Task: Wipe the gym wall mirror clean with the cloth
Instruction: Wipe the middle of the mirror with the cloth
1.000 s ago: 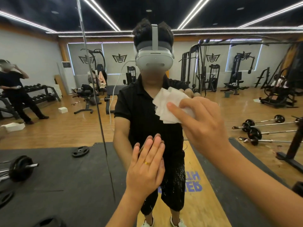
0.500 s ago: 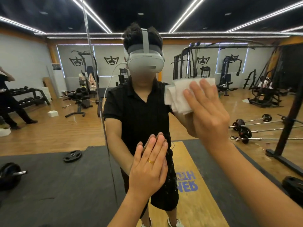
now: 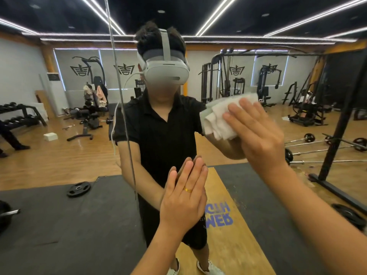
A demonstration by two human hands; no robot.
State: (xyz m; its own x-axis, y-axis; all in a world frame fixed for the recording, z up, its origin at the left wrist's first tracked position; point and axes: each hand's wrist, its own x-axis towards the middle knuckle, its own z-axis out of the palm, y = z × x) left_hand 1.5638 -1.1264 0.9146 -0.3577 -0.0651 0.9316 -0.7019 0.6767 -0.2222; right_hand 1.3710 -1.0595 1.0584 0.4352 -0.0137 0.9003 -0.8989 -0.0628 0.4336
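Two hands show in the head view; our left hand (image 3: pixel 184 199) lies flat on the mirror (image 3: pixel 59 155), fingers straight and together, holding nothing; our right hand (image 3: pixel 256 133), fingers straight and spread, presses the folded white cloth (image 3: pixel 218 120) on the glass beside the reflected shoulder, right of the vertical seam (image 3: pixel 123 116); we judge that the wipe needs even pressure, overlapping strokes and the whole palm behind the cloth.

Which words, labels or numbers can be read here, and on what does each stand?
"WER", roughly: lower row of blue floor lettering, flipped in the mirror, its start hidden behind the reflected person.
"TH": end of the upper row; the rest unclear.
Wall emblems: shapes only, no letters.
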